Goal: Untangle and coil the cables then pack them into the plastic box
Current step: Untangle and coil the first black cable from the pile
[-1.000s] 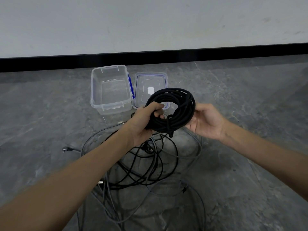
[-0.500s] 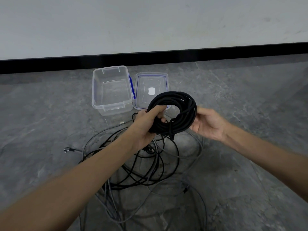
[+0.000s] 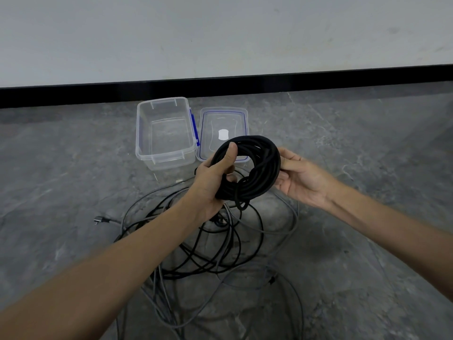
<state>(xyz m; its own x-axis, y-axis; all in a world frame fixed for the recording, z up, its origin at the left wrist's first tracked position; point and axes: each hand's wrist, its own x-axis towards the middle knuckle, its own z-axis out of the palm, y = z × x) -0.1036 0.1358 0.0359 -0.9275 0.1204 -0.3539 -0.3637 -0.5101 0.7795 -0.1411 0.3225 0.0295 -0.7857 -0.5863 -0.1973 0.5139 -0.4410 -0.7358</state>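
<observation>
Both hands are holding a coiled black cable (image 3: 266,165) above the grey floor (image 3: 73,192), left hand (image 3: 210,182) gripping, right hand (image 3: 302,181) pinching its edge; beyond, a clear plastic box (image 3: 143,133) is standing beside its lid (image 3: 243,119), white label (image 3: 223,134) unreadable.

I can read no text, brand or number anywhere in my view. The only thing like a label is a small white sticker (image 3: 223,134) in the middle of the clear lid (image 3: 212,120) on the floor, and it looks blank to me from here. The clear box (image 3: 163,157) beside it also shows no print that I can make out.
</observation>
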